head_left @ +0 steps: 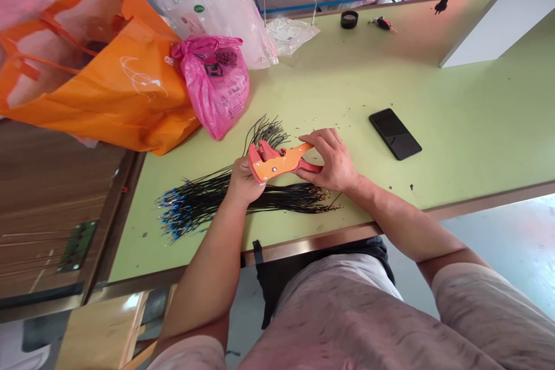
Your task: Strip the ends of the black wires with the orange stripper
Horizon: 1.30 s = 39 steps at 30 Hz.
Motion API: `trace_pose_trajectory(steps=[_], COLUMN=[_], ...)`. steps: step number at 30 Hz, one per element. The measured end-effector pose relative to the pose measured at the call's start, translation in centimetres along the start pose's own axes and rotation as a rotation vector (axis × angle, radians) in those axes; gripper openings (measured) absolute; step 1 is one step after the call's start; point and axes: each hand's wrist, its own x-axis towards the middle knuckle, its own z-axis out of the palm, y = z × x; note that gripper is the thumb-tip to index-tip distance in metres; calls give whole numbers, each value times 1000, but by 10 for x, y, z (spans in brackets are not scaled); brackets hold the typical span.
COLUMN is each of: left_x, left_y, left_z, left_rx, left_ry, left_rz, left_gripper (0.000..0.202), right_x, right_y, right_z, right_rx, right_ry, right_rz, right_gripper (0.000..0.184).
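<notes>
A red-and-orange wire stripper [284,163] is held above the table, its jaws toward the left. My right hand [335,157] is closed around its handles. My left hand [243,182] is closed at the jaw end, with its fingertips hidden behind the tool, so what it pinches does not show. Beneath both hands lies a bundle of black wires [286,199], blue and metal tips at its left end and bare copper-coloured ends at its right. Behind the stripper, more black wires [269,132] fan out on the table.
An orange bag [143,98], a pink plastic bag [221,89] and clear plastic bags [221,0] stand at the back left. A black phone [395,133] lies to the right. Farther back are a black ring-shaped cap [349,19], keys [383,23] and a hanging plug [441,4].
</notes>
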Motion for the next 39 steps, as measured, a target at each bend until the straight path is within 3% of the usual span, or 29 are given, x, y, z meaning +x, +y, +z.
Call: trace_pose_trajectory(steps=[10,18,24,31,35,39], left_x=[-1,-5,-4,-5,-6,-4], left_y=[9,2,11,11,0,-11], left_z=[7,4,4,4,-3,-13], left_rx=[36,139,89,48,61,216], left_ry=[-83,-116,-142,-179,-166,-127], left_rz=[-52,78,23,3,75,195], left_gripper=[37,45,39,34,38,37], right_x=[1,2,2,4,2,-1], right_y=[6,9,8,5,7,7], right_z=[0,0,-2,-4,-3,-1], right_rx=[1,-7,-14,-54,-109,-139], right_ry=[28,-10,11,-9,18,-28], right_rz=[-45,-8,-53,-4,-25,3], right_gripper=[42,40,38,32,33,36])
